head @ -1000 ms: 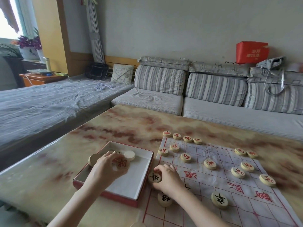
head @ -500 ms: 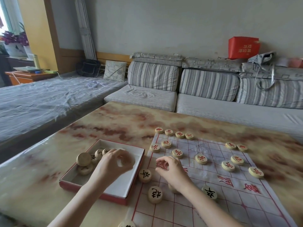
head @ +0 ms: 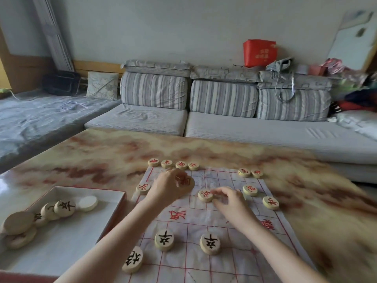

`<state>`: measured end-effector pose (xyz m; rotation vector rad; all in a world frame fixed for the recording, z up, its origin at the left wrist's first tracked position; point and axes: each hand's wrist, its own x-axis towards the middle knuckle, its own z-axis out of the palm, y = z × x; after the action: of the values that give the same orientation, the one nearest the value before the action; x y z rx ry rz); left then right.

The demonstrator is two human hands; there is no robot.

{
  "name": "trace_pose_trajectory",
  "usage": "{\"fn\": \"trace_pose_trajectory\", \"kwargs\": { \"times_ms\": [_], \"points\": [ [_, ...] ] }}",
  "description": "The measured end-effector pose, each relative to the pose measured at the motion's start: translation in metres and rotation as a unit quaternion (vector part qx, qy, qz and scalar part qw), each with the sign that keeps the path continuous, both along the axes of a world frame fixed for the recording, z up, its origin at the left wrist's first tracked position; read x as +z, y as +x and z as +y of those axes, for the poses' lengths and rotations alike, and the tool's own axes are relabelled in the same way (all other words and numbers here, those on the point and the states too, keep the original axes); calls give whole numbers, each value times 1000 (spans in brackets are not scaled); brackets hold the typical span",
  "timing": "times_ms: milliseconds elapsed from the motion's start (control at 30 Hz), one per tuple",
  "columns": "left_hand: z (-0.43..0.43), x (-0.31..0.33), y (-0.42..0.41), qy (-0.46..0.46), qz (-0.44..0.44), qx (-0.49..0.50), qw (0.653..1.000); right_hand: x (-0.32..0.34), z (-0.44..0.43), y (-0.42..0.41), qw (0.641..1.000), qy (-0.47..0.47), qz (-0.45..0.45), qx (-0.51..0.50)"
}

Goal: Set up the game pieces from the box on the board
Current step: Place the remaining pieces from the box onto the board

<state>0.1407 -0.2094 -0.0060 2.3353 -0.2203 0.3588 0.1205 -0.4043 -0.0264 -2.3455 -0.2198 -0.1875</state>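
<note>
On the marbled table (head: 98, 154) an open box (head: 77, 237) sits by the near left corner with loose pieces (head: 64, 208) heaped along its left wall, and the paper board (head: 228, 268) lies just to its right. The left hand (head: 168, 186) pinches a red-lettered piece (head: 186, 181) over the board's far left corner, near four red pieces (head: 174, 164) lining the far edge. The right hand (head: 231, 202) curls its fingers down mid-board, just beside another red piece (head: 204, 195); whether it grips anything is unclear.

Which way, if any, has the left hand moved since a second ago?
Yes: the left hand went from the box rightwards onto the board, holding a red-marked piece.
</note>
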Motion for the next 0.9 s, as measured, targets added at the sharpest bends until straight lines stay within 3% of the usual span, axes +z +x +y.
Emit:
{"fn": "trace_pose_trajectory", "kwargs": {
  "times_ms": [367, 633, 900],
  "points": [
    [-124, -27, 114, 14, 28, -19, 999, -5, -106, 47, 996, 12, -41, -77],
    [-168, -53, 169, -2, 50, -28, 998, -17, -122, 69, 996, -16, -56, -65],
    [-177, -68, 187, 20, 54, -21, 998, -22, -127, 74, 997, 27, -57, -51]
  ]
}}
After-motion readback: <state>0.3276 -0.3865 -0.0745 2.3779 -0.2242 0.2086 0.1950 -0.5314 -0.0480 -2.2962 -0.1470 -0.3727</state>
